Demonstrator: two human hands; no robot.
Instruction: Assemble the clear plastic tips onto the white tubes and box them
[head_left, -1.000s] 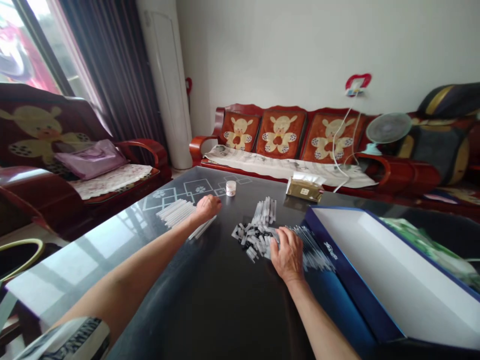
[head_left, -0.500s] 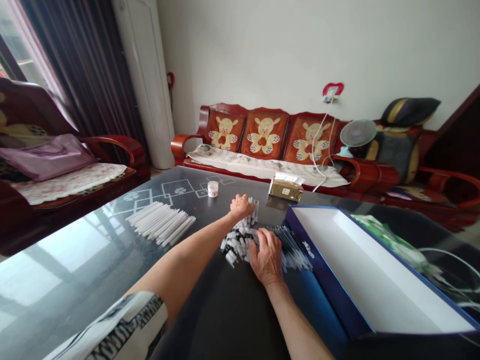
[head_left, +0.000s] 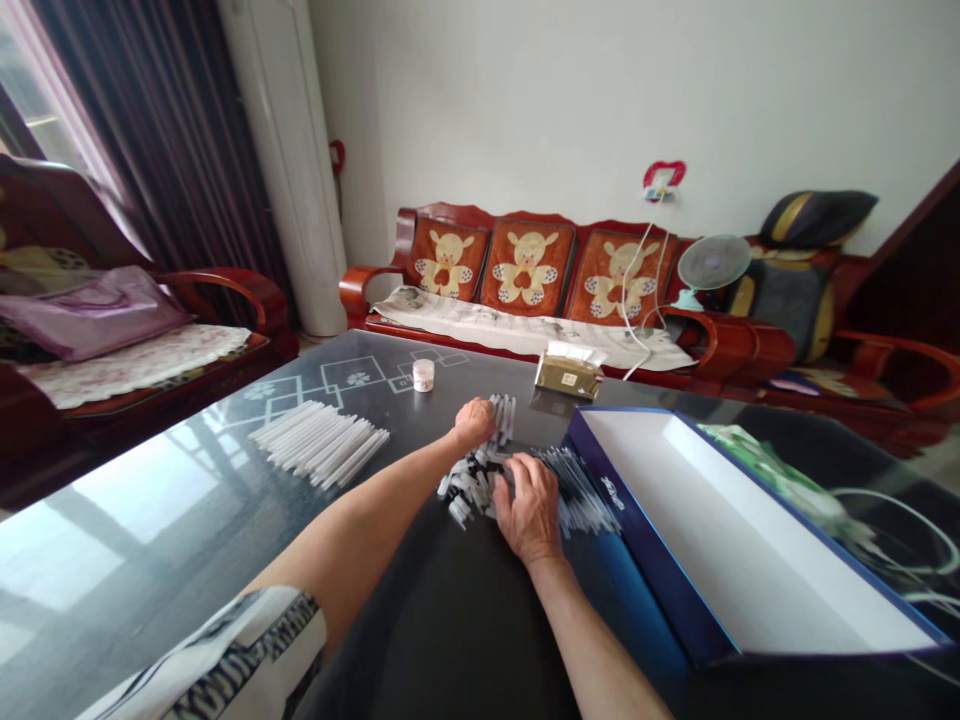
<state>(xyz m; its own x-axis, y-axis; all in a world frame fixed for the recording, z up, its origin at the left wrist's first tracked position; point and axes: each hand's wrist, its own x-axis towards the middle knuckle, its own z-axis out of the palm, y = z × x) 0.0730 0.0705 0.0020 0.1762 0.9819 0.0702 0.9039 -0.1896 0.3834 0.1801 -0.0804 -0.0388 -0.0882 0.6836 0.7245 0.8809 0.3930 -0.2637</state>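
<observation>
Left hand (head_left: 474, 422) half-curled, knuckles up, pressed against a short stack of clear plastic tubes (head_left: 502, 418); can't tell if it has hold of them. Right hand (head_left: 531, 510) partly closed, fingers (head_left: 517, 478) curved down onto a heap of black-and-clear plastic pieces (head_left: 469, 490), next to a fan of thin clear rods (head_left: 581, 495); grip unclear. Heap and fan sit on a dark glass table (head_left: 187, 520), just beside a blue-rimmed white box lid (head_left: 720, 530). Neat row of white tubes (head_left: 319, 443) to the left. White jar (head_left: 423, 375) and tissue pack (head_left: 568, 375) farther out.
</observation>
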